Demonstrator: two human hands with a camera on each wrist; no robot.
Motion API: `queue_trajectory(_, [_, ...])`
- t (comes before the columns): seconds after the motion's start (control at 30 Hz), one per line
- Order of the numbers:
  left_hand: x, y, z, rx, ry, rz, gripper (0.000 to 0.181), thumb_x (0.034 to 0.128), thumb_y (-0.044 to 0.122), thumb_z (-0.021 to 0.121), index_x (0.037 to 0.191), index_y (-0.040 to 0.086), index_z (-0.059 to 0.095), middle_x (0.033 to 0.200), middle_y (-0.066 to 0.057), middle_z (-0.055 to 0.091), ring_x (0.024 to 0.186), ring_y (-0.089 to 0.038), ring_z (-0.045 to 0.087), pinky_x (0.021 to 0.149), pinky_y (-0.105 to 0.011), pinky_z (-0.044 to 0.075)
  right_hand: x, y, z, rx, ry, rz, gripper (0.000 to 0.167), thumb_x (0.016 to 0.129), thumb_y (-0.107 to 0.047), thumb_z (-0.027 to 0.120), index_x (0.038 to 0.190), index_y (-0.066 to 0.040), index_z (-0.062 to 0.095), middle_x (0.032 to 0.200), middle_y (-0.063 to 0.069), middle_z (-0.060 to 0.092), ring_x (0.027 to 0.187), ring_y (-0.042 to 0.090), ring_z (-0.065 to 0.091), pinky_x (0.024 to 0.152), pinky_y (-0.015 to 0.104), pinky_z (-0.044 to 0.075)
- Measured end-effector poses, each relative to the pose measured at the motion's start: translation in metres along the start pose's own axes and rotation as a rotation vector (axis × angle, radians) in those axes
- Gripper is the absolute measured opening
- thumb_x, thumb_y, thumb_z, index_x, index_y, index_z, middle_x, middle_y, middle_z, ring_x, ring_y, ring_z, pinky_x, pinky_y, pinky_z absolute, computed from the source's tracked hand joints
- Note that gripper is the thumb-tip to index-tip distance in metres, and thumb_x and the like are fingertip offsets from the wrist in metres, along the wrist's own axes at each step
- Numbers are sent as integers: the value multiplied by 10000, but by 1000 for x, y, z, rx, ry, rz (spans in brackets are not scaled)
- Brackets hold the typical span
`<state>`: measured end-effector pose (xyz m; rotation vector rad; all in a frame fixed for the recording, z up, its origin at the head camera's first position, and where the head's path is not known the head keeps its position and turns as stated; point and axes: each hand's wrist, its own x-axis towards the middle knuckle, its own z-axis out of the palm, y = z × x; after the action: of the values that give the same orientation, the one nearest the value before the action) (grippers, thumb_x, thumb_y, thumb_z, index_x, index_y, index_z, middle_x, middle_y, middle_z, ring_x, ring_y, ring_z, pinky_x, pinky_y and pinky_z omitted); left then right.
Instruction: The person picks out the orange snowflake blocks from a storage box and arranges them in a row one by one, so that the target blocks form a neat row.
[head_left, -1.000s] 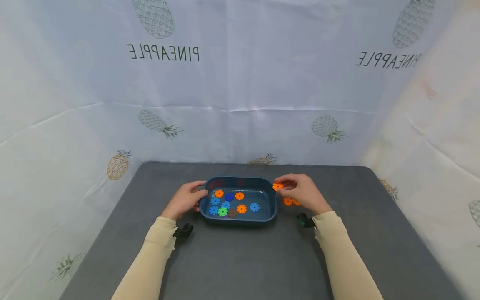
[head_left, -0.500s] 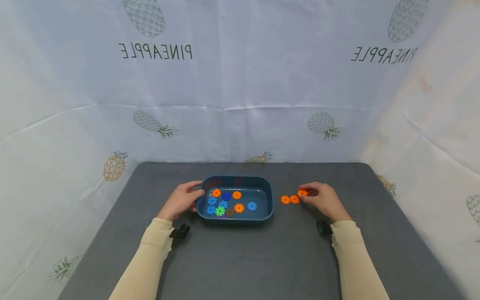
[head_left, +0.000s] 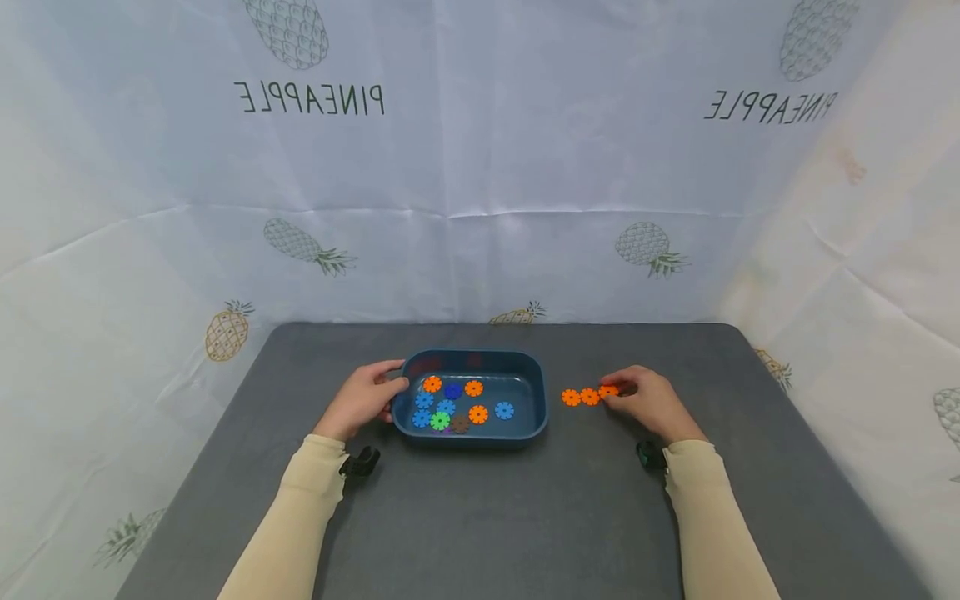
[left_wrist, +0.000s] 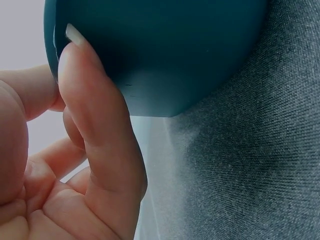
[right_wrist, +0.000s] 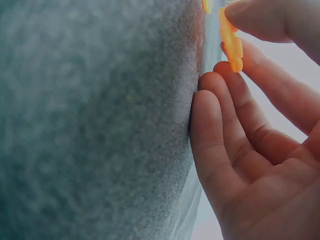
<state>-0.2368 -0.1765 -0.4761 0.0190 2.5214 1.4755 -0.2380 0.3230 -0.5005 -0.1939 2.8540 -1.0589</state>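
Note:
My left hand [head_left: 363, 400] grips the left end of a dark blue tray [head_left: 525, 432], thumb over the rim; in the left wrist view the fingers clasp the tray wall [left_wrist: 200, 50]. Right of the tray, my right hand [head_left: 651, 403] pinches an orange flower disc [head_left: 608, 390] at the end of a row with two other orange discs [head_left: 571, 397] [head_left: 590, 397]. The right wrist view shows that disc [right_wrist: 232, 42] tilted on edge between thumb and fingers, other fingertips touching the table.
Several discs lie in the tray: orange [head_left: 478, 414], light blue [head_left: 505, 410], dark blue [head_left: 453, 391], green [head_left: 440, 421] and brown [head_left: 460, 424]. A grey table [head_left: 480, 517] lies beneath, with a pineapple-print cloth [head_left: 480, 275] behind it.
My right hand has moved right from the tray's right rim with an orange disc, then lowered it beside the other two. My left hand keeps its hold on the tray.

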Motion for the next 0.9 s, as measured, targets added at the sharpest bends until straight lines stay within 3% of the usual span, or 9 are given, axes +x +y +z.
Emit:
queue_trajectory(0.73, [-1, 2, 1, 14, 5, -4, 569, 1063, 294, 672, 1583, 100, 546, 763, -61, 557, 603, -211, 583, 671, -373, 644, 0, -1, -1, -26, -39, 5, 380, 1013, -238, 761, 1360, -83, 747, 1325, 168, 672, 1155, 322, 655, 994, 546, 588])
queue_trajectory(0.9, [0, 0, 2, 13, 6, 4, 568, 1064, 290, 672, 1585, 102, 545, 753, -63, 558, 592, -210, 586, 652, -360, 637, -5, -10, -6, -54, -8, -16, 388, 1048, -250, 710, 1385, -58, 718, 1325, 187, 677, 1169, 359, 678, 974, 550, 602])
